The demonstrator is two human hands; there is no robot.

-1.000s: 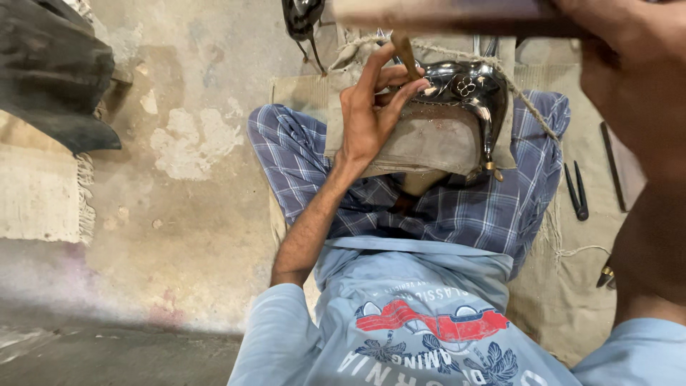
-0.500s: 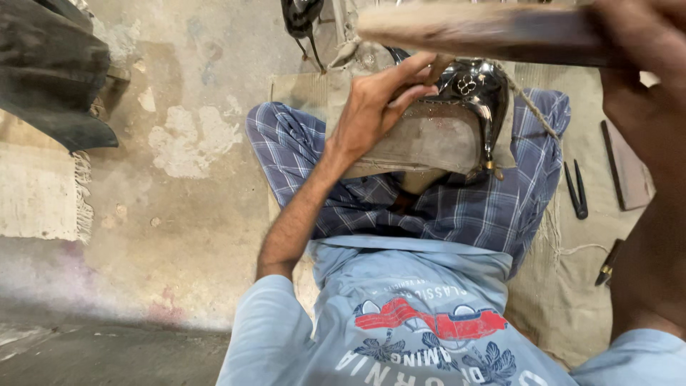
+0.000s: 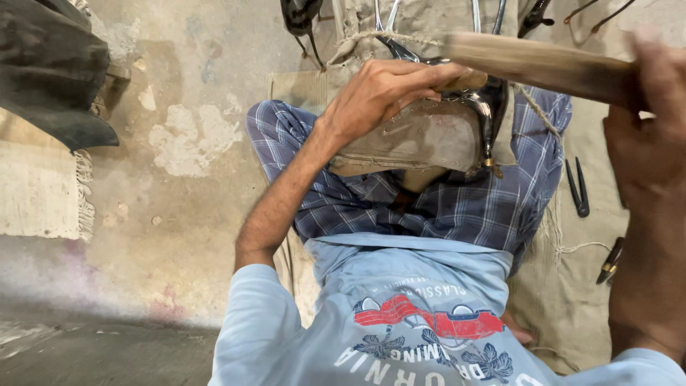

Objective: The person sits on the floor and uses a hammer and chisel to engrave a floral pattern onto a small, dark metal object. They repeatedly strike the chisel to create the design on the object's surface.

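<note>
Clearly risky — left hand (image 3: pixel 382 96) pinning shoe sole (image 3: pixel 421 136), right hand (image 3: pixel 647 136) clenched round wooden hammer handle (image 3: pixel 543 64) — glancing blow could strike fingers.

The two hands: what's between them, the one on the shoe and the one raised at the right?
In the head view, a wooden handle spans the gap: the right hand grips it, and it reaches to the left hand pressing the shoe.

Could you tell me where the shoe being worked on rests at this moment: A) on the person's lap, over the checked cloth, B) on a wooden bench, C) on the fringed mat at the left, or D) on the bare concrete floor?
A: the shoe lies sole-up on the checked cloth across the lap, pressed down by the left hand.
</note>
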